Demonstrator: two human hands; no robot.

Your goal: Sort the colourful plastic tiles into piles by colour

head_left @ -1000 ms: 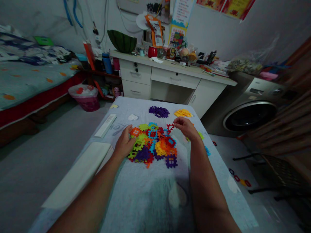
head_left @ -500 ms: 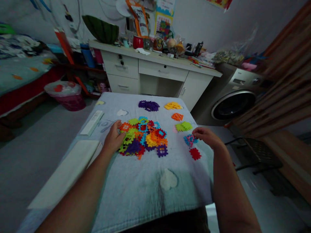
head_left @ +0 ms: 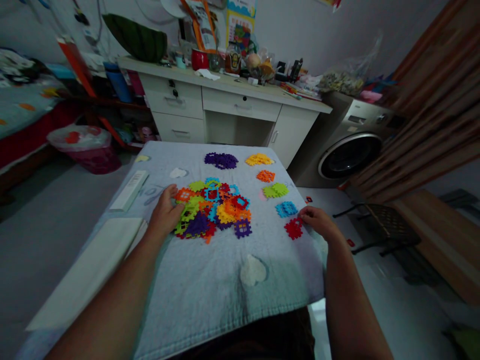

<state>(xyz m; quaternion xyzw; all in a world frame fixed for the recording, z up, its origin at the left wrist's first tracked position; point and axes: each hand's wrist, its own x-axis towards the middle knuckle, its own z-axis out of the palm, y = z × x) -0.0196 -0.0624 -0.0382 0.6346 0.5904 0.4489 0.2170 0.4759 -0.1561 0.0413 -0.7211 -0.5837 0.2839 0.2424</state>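
A mixed heap of toothed, interlocking plastic pieces [head_left: 210, 210] in several colours lies mid-table. My left hand [head_left: 165, 212] rests against the heap's left edge, thumb and fingers apart, holding nothing I can see. At the table's right side, my right hand [head_left: 318, 222] pinches at the upper right edge of the red pieces [head_left: 293, 228], where a red frame-shaped piece lies at the fingertips. Just above that sit the blue pieces [head_left: 286, 209]. Farther back are the green pieces [head_left: 275, 190], orange pieces [head_left: 265, 175], yellow pieces [head_left: 258, 159] and purple pieces [head_left: 221, 160], each colour in its own pile.
A long white box [head_left: 129, 191] and a flat white board [head_left: 88, 265] lie along the table's left side. Behind the table stands a white desk [head_left: 240, 102] with a watermelon piece [head_left: 137, 40] on it. A washing machine [head_left: 343, 140] and a low chair [head_left: 386, 227] are at right.
My right hand has moved from the blue pile to the red one, and a pinkish-red piece that was over the blue pile is now with the red. The view has shifted slightly.
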